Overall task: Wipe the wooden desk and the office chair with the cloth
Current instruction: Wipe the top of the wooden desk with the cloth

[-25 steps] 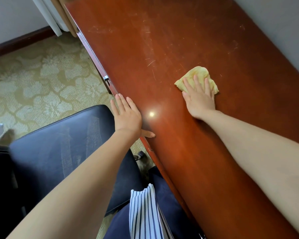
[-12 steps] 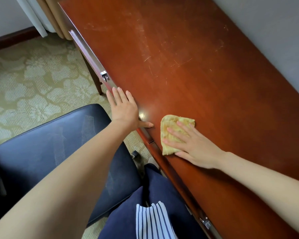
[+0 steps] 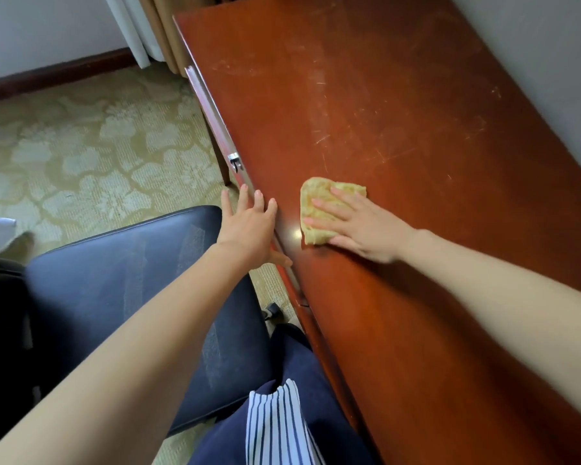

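Observation:
A reddish-brown wooden desk (image 3: 399, 105) with fine scratches fills the right of the head view. A folded yellow cloth (image 3: 316, 196) lies on it near the front edge. My right hand (image 3: 359, 226) presses flat on the cloth with straight fingers. My left hand (image 3: 249, 229) rests on the desk's front edge with fingers straight and the thumb on the desktop. The dark blue office chair (image 3: 114, 297) stands at the lower left, beside the desk.
A metal drawer front with a lock (image 3: 234, 162) runs along the desk's edge. A patterned green carpet (image 3: 81, 156) covers the floor. A grey wall (image 3: 550, 62) borders the desk on the right. Curtains (image 3: 155, 28) hang at the far end.
My right hand swept the cloth from mid-desk back toward the front edge, then a little away from the edge. My left hand stayed on the edge.

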`<action>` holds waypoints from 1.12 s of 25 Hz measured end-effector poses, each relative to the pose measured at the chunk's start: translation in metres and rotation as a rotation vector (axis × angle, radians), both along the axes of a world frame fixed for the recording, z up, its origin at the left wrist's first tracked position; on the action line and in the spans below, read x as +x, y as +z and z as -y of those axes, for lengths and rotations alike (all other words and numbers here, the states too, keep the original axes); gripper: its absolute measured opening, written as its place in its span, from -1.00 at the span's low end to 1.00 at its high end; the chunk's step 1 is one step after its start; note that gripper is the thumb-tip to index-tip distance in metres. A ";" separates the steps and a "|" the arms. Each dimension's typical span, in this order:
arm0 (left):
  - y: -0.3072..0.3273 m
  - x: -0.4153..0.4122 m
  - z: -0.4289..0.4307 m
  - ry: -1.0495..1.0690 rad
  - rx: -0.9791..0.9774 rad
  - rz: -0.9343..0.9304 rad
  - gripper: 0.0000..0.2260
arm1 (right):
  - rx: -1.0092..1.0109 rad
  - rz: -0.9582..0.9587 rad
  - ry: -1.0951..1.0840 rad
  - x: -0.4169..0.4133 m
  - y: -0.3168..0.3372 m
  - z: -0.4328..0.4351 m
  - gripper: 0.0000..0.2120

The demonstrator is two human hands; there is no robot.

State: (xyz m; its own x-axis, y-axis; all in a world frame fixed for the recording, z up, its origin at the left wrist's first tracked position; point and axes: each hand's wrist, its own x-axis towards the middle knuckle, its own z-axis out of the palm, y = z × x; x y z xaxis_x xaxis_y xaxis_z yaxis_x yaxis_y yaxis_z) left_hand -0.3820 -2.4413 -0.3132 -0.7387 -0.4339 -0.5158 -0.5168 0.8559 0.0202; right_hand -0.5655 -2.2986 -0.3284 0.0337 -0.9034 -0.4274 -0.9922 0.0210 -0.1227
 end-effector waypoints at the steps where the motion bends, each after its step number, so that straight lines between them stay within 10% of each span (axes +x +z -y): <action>1: 0.001 0.000 0.003 -0.004 -0.001 0.002 -0.02 | -0.004 -0.006 -0.003 -0.011 -0.001 0.020 -0.54; 10: -0.003 0.005 -0.001 0.040 0.008 0.024 -0.03 | -0.133 0.028 -0.590 0.006 -0.016 0.085 -0.56; 24: 0.033 -0.027 0.007 -0.126 -0.161 0.086 -0.26 | -0.257 -0.049 0.192 0.051 -0.002 -0.107 -0.61; 28: 0.030 -0.046 0.013 -0.061 -0.201 0.070 -0.03 | -0.247 -0.035 0.198 0.024 -0.002 -0.092 -0.63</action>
